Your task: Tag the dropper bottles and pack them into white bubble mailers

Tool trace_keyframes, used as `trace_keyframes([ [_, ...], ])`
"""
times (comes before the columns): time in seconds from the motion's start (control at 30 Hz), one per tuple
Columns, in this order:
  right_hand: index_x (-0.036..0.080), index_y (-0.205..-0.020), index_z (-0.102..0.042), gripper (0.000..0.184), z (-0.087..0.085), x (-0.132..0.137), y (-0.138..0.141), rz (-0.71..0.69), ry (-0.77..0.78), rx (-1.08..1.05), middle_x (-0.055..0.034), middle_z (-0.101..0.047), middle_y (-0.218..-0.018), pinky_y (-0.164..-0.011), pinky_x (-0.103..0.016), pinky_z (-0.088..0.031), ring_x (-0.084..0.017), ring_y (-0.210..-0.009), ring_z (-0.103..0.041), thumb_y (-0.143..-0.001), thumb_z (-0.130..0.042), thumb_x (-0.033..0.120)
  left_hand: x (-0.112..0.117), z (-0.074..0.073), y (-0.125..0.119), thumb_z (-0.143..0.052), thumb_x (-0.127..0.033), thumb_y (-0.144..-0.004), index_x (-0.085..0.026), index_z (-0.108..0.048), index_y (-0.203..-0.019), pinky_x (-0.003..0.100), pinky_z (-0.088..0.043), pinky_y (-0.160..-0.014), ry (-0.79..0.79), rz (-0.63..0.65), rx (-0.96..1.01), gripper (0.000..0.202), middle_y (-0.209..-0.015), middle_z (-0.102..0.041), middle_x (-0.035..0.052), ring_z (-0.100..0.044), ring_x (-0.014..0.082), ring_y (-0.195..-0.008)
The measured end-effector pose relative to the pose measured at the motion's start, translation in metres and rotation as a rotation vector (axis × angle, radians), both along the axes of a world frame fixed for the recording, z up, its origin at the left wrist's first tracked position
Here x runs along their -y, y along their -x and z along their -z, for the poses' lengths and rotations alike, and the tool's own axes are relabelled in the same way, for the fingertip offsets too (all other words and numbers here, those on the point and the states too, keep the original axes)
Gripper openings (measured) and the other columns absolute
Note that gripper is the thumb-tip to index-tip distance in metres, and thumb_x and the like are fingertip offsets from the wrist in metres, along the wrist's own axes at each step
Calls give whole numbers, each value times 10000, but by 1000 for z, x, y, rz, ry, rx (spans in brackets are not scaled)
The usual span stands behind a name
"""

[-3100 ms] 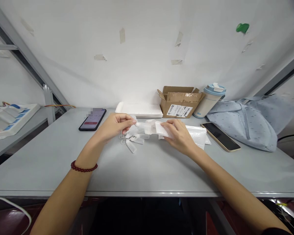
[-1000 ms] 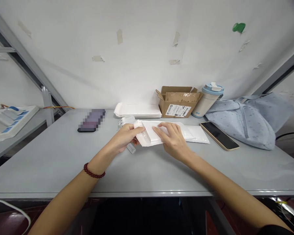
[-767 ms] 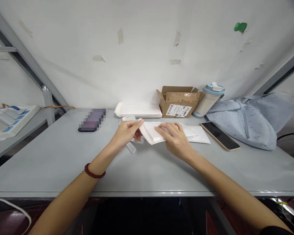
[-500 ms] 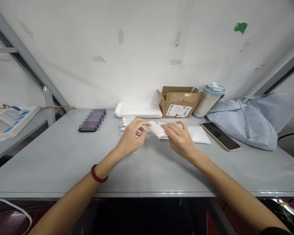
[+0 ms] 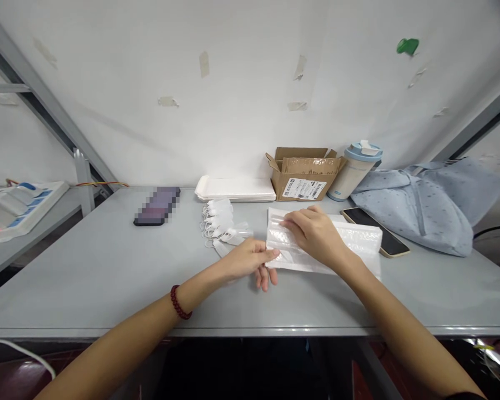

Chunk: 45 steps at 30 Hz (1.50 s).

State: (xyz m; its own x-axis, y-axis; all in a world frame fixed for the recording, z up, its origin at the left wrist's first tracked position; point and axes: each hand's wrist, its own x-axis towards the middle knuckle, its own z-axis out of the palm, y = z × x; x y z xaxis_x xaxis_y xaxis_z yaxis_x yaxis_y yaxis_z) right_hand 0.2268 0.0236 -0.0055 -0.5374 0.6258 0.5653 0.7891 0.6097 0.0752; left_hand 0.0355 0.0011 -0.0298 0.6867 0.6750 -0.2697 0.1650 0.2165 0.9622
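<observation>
A white padded envelope (image 5: 358, 244) lies flat on the grey table (image 5: 108, 278), partly on top of another white envelope. My left hand (image 5: 250, 261), with a red bead bracelet at the wrist, pinches the envelope's near left corner between thumb and fingers. My right hand (image 5: 314, 233) rests palm down on the envelope's left half, its fingers stretched towards the left edge. Just left of the envelope lies a bunch of small white tags (image 5: 220, 225) with thin loops.
At the back stand a stack of white trays (image 5: 235, 189), an open cardboard box (image 5: 304, 175) and a lidded cup (image 5: 354, 169). A phone (image 5: 389, 241) lies partly under the envelope, a pale blue bag (image 5: 425, 203) to its right. A dark phone (image 5: 157, 205) lies far left.
The envelope, earlier lifted with its left end bent up between both hands, now lies flat nearer to me. My left hand dropped to its near corner; my right hand presses on top.
</observation>
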Motion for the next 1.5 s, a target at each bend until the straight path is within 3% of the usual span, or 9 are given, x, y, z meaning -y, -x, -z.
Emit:
trace_keyframes([
  [0.13, 150, -739, -629, 253, 1, -1, -1, 141, 534, 272, -60, -640, -628, -527, -261, -254, -149, -552, -530, -914, -468, 236, 3, 6, -1, -562, -604, -777, -126, -525, -605, 219, -408, -366, 116, 169, -190, 509, -536, -644, 56, -556, 115, -376],
  [0.27, 166, -763, -655, 226, 4, -2, 3, 145, 692, 357, -62, -666, -709, -531, -247, -253, -149, -607, -553, -897, -474, 193, 4, 4, 0, -572, -597, -767, -120, -531, -544, 220, -410, -352, 90, 226, -282, 528, -512, -633, 50, -543, 111, -357],
  [0.5, 146, -793, -681, 223, 15, -11, 7, 93, 502, 381, -70, -680, -783, -684, -271, -314, -150, -685, -578, -897, -483, 151, 9, 5, -5, -510, -524, -826, -146, -500, -553, 216, -346, -303, -104, 92, -409, 467, -433, -566, -1, -477, 103, -283],
  [0.7, 143, -781, -691, 208, 25, -21, 1, 69, 395, 351, -64, -659, -765, -685, -275, -311, -145, -680, -566, -874, -504, 135, 3, 4, 2, -468, -475, -835, -166, -508, -580, 213, -350, -336, -358, -79, -404, 403, -467, -567, 1, -478, 106, -307],
  [0.8, 144, -758, -686, 214, 28, -26, -2, 33, 350, 326, -59, -654, -756, -687, -277, -309, -143, -683, -561, -866, -503, 121, -11, -5, 17, -494, -430, -814, -176, -512, -584, 220, -344, -376, -497, -270, -443, 343, -488, -581, 1, -477, 109, -327],
  [0.93, 148, -765, -675, 227, 33, -31, -4, -51, 306, 312, -51, -652, -765, -702, -267, -306, -137, -710, -557, -878, -484, 102, -37, -17, 45, -504, -354, -799, -182, -561, -571, 254, -365, -516, -873, -638, -572, 292, -514, -596, 13, -523, 142, -474],
  [1.13, 144, -762, -675, 251, 36, -34, -5, -103, 250, 341, -62, -652, -774, -708, -270, -295, -141, -724, -544, -878, -464, 71, -77, -11, 98, -476, -249, -792, -155, -646, -818, 342, -431, -788, -954, -990, -704, 197, -834, -685, 94, -617, 238, -790],
  [1.3, 132, -839, -685, 204, 38, -34, -4, -53, 246, 303, -74, -651, -826, -716, -270, -305, -153, -770, -558, -879, -491, 82, -107, 10, 131, -395, -110, -765, -129, -612, -1085, 420, -306, -1031, -1021, -883, -750, 387, -1215, -599, 144, -501, 283, -1173],
  [1.5, 130, -876, -673, 199, 34, -31, -4, -19, 201, 291, -80, -648, -849, -709, -278, -304, -166, -798, -555, -893, -480, 86, -119, 25, 134, -368, -101, -757, -116, -611, -1098, 424, -243, -1073, -1074, -767, -773, 419, -1277, -567, 147, -464, 260, -1221],
])
